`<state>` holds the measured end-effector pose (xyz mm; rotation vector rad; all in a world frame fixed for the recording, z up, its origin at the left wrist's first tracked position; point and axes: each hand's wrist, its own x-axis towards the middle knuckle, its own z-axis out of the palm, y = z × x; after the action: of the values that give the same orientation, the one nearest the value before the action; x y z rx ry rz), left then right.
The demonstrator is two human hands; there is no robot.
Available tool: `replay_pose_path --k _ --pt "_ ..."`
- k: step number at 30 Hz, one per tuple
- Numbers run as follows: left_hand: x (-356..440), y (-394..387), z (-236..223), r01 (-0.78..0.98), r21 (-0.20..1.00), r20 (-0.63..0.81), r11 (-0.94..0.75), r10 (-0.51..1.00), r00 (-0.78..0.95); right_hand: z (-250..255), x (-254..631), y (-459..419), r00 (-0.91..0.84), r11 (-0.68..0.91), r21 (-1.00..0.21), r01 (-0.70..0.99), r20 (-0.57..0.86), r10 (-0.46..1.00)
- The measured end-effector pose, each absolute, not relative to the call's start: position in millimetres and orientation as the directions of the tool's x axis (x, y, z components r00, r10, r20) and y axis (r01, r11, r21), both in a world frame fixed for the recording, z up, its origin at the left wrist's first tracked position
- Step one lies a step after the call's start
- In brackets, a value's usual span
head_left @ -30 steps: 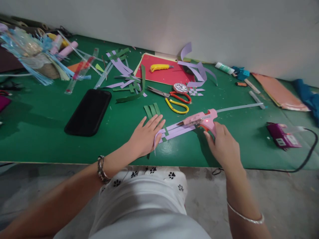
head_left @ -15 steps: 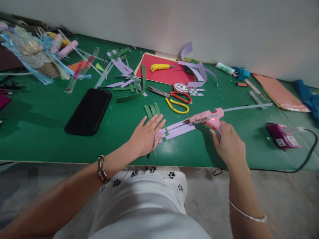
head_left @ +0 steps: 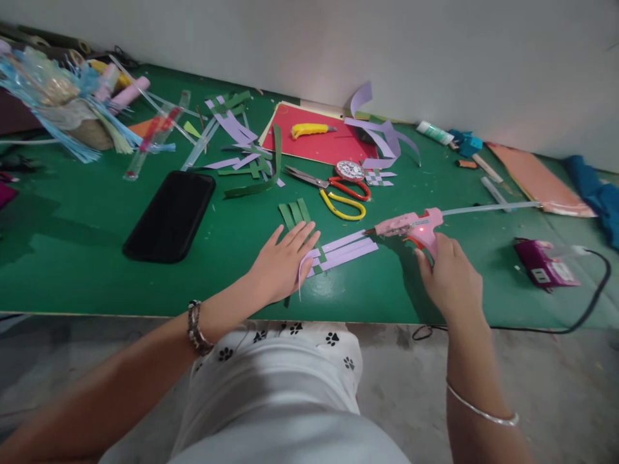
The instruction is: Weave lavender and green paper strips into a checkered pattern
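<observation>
My left hand (head_left: 280, 264) lies flat with fingers spread on a weave of green and lilac paper strips (head_left: 333, 250) near the front edge of the green table (head_left: 97, 258). My right hand (head_left: 447, 274) grips the handle of a pink hot glue gun (head_left: 411, 227). The gun's nozzle points left, just past the right ends of the lilac strips, and a clear glue stick (head_left: 488, 208) juts out of its back. A red light glows on the gun's body.
Yellow-and-red scissors (head_left: 333, 192), a round tape measure (head_left: 350, 171), a black phone (head_left: 170, 216), a red sheet (head_left: 319, 138) with a yellow utility knife (head_left: 309, 131), and loose strips lie behind. A purple device (head_left: 546, 265) with a black cable sits right. A blue fringed bundle (head_left: 58, 103) fills the far left.
My right hand has drawn the glue gun to the right, off the lilac strips. My left hand has stayed pressed on the weave.
</observation>
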<state>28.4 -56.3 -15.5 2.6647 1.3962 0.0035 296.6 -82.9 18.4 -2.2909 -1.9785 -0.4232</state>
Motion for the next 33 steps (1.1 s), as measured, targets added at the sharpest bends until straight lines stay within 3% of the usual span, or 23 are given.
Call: replay_pose_path --k 10,16,21,26,30,33 --pt "28.0 -56.9 -15.3 0.82 0.115 -0.059 -0.56 0.82 0.569 13.4 304.9 -80.9 0.149 -0.164 0.031 0.986 0.287 0.946" --pt "28.4 -56.6 -15.4 0.82 0.115 -0.062 -0.561 0.82 0.569 10.6 336.7 -76.2 0.271 -0.288 -0.016 0.958 0.394 0.879" --pt "27.8 -56.6 -15.5 0.815 0.126 -0.034 -0.566 0.819 0.573 11.5 363.1 -70.0 0.395 -0.417 -0.033 0.908 0.391 0.831" --pt "27.9 -57.3 -11.5 0.822 0.12 -0.045 -0.557 0.824 0.565 24.9 313.3 -78.8 0.196 -0.23 -0.006 0.973 0.542 0.817" --pt "27.9 -57.3 -10.0 0.82 0.128 -0.062 -0.558 0.821 0.568 24.7 231.3 -98.0 -0.179 0.239 -0.126 0.963 0.363 0.915" --pt "27.9 -57.2 -10.9 0.814 0.128 -0.062 -0.566 0.815 0.576 13.1 181.2 -103.6 -0.31 0.389 -0.236 0.89 0.313 0.898"
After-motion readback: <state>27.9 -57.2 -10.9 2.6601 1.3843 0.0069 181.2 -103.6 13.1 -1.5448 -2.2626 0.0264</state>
